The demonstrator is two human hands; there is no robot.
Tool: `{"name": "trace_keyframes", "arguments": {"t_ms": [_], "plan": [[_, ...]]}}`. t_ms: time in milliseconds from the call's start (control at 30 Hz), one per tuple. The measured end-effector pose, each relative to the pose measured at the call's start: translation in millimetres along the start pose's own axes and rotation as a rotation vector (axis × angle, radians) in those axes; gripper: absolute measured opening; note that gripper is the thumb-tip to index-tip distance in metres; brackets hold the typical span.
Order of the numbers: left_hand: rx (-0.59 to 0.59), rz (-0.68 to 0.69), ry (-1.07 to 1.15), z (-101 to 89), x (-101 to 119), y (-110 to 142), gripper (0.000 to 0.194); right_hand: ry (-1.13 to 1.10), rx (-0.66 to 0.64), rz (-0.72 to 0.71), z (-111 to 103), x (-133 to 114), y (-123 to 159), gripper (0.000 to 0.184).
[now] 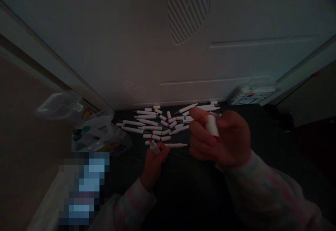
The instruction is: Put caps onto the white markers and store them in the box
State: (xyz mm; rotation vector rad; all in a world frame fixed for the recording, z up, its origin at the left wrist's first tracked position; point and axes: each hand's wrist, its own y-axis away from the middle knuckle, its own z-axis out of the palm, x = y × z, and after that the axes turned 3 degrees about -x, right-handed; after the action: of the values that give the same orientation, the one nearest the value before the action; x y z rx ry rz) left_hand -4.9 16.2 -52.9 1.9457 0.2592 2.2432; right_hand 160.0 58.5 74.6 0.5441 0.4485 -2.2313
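Observation:
My left hand (154,162) is closed around a white marker (154,147) whose exposed red tip points up and away from me. Higher and to the right, my right hand (223,136) holds a white marker cap (212,125) with a red end between its fingers. Beyond both hands, a spread of uncapped white markers (131,123) and loose caps (166,138) with ends in various colours lies on the dark surface. One more marker (177,145) lies just to the right of my left hand.
A clear plastic case (99,133) with its lid raised stands at the left, a few coloured caps in it. A second case (252,92) sits at the back right. A pale panel with heart reliefs (187,14) rises behind. A pixelated bright patch (86,189) lies at lower left.

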Motion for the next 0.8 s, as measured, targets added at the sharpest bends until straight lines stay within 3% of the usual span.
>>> {"name": "trace_keyframes", "arguments": {"t_ms": [167,533,800], "plan": [[-0.005,-0.001,0.001,0.6,1.1,-0.3,0.033,-0.040,0.137,0.065,-1.4,-1.7,-3.5,0.008],[0.026,0.001,-0.016,1.6,2.6,-0.7,0.032,-0.080,0.131,-0.115,9.7,3.3,1.3,0.021],[0.037,-0.004,-0.025,2.7,7.6,0.5,0.029,-0.087,0.104,-0.149,19.6,4.8,7.9,0.026]]}}
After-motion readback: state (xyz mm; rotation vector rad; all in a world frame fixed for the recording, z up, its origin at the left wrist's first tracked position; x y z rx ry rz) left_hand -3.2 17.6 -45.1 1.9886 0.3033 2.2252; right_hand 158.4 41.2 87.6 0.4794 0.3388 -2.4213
